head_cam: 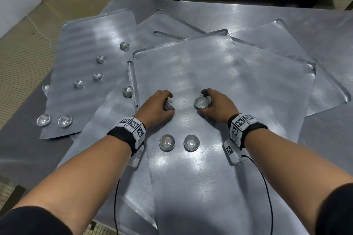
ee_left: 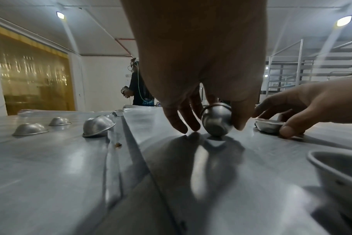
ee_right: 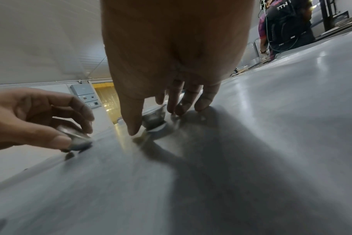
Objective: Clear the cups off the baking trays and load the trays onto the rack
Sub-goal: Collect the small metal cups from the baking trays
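Note:
Several shallow metal baking trays lie overlapped on the steel table; the top tray is in front of me. On it my left hand pinches a small metal cup tipped onto its side. My right hand curls its thumb and fingers round a second cup that sits upright on the tray. Two more upright cups stand nearer to me, between my wrists. The right wrist view shows my fingers round the blurred cup.
A flat tray on the left carries several upside-down cups. A tall metal rack stands beyond the table to the right. Another person stands at the far side. The floor drops away on the left.

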